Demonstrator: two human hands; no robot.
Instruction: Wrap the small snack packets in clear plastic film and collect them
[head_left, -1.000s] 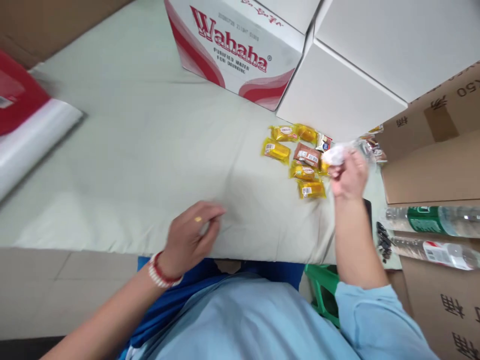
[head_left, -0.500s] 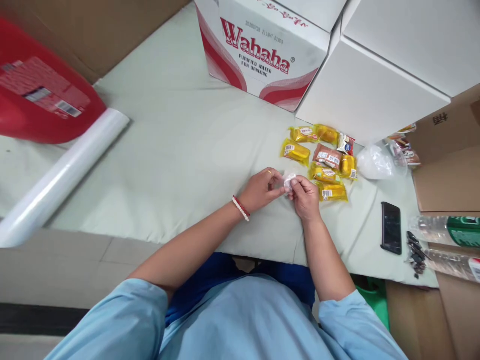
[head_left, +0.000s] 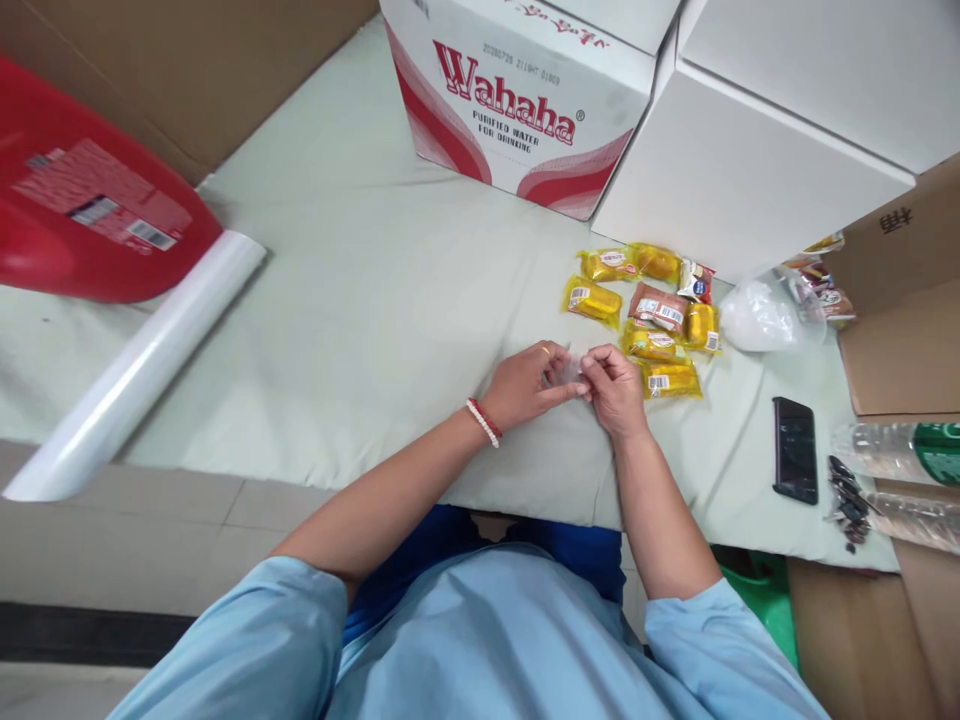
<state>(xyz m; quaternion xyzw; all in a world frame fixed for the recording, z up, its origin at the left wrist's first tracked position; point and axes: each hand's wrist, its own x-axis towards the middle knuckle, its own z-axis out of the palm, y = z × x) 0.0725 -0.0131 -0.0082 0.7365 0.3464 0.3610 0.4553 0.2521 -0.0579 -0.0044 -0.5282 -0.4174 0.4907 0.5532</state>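
Observation:
Between both hands, above the middle of the table, is a small crumpled piece of clear plastic, partly hidden by fingers. My left hand, with a ring and a red-and-white bracelet, has its thumb and fingers closed around the left side of it. My right hand pinches its right edge between thumb and forefinger. Just beyond my right hand lie several snack cakes in yellow wrappers, with a brown-wrapped snack among them and a red-and-white packet behind.
A white roll of film and a red jug are at the left. Water boxes stand at the back. A clear plastic bag, phone, dark pieces and plastic bottles are to the right.
The white crumpled plastic at my right fingertips now looks thinner and more spread out between both hands. My hands stay close together; the view has shifted slightly.

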